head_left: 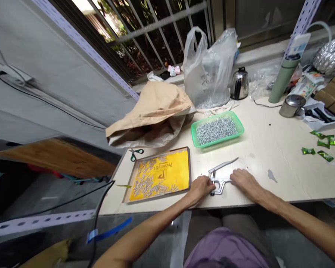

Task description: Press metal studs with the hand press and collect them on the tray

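A grey metal hand tool (219,180) with a long lever handle and a small spring lies near the table's front edge, its lever spread away from the body. My left hand (200,190) is closed at the tool's left end, fingertips pinched at its head; any small piece between them is too small to make out. My right hand (247,184) grips the tool's right end with curled fingers. Left of the hands, a shallow tray (189,167) with a yellow bottom holds scattered small silvery metal pieces (147,187). Behind the tool stands a green plastic basket (195,140) full of similar pieces (216,130).
A large brown paper bag (156,104) lies behind the tray, with green-handled scissors (136,153) beside it. A white plastic bag (208,74), steel kettle (239,83), green flask (283,80) and metal cup (292,105) stand at the back. Green-wrapped sweets (325,155) lie right.
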A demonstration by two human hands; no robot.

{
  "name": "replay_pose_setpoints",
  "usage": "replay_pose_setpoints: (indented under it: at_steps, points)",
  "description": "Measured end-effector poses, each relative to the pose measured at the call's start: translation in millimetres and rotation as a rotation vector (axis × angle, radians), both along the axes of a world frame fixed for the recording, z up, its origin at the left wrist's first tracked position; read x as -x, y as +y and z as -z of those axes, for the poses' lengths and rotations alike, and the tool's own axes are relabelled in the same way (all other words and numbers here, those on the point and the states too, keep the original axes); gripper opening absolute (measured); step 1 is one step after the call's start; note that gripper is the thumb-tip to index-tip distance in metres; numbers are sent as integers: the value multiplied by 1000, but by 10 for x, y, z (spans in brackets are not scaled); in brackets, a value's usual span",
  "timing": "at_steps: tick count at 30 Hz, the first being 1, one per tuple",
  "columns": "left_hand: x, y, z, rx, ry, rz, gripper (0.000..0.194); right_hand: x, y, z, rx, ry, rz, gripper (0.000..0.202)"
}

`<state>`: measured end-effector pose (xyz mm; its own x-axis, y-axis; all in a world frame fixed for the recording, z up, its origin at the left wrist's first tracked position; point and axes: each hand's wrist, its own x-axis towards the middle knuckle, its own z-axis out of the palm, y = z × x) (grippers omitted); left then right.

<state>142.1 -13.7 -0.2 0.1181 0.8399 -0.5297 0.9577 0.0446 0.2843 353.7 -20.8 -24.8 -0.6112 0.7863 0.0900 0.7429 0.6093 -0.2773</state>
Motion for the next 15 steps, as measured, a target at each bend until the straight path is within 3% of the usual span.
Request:
replay_pose_setpoints:
  at_steps: [4, 6, 8, 12, 15]
  points:
    - [56, 51, -7, 106, 21, 53, 11, -58, -83, 29, -137, 53, 9, 20]
    - [106, 121, -64, 260, -39, -15, 8, -116, -121, 50, -231, 83, 67, 25]
    - [148, 244, -170, 309, -114, -91, 12, -191, -148, 86, -297, 121, 111, 28]
    - [191, 663, -427, -133, -167, -81, 21, -333, -161, 192, -362, 164, 109, 27]
    - [212, 1076, -508, -402, -148, -8, 20, -395, -143, 262, -326, 176, 108, 21]
